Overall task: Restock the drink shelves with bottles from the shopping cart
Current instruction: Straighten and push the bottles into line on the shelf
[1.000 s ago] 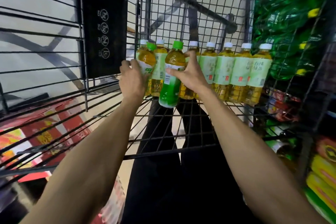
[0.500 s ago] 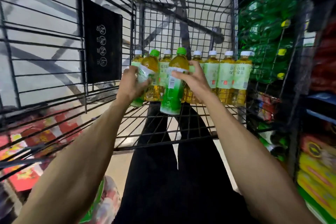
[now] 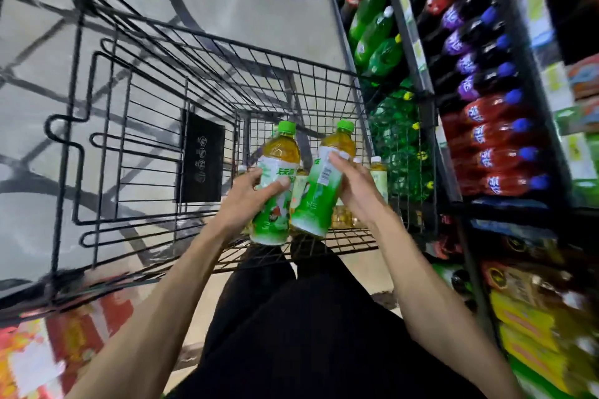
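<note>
Two green-capped tea bottles with green and white labels are held up side by side over the black wire shopping cart (image 3: 136, 152). My left hand (image 3: 249, 194) is shut on the left bottle (image 3: 275, 191). The right bottle (image 3: 324, 185) leans right, gripped by my right hand (image 3: 356, 191). Behind them, white-capped tea bottles (image 3: 378, 172) stand in the cart, mostly hidden by my hands. The drink shelves (image 3: 479, 100) rise on the right.
The shelves hold green soda bottles (image 3: 376, 32), dark bottles with purple labels (image 3: 470, 58) and red-labelled bottles (image 3: 496, 142). Yellow packs (image 3: 531, 334) fill the lower right shelf. Red cartons (image 3: 64, 350) lie at lower left. My dark trousers (image 3: 291, 327) are below the cart.
Both hands have lifted their green-capped bottles up out of the row in the cart. The view has swung up and right, bringing the drink shelves into sight.
</note>
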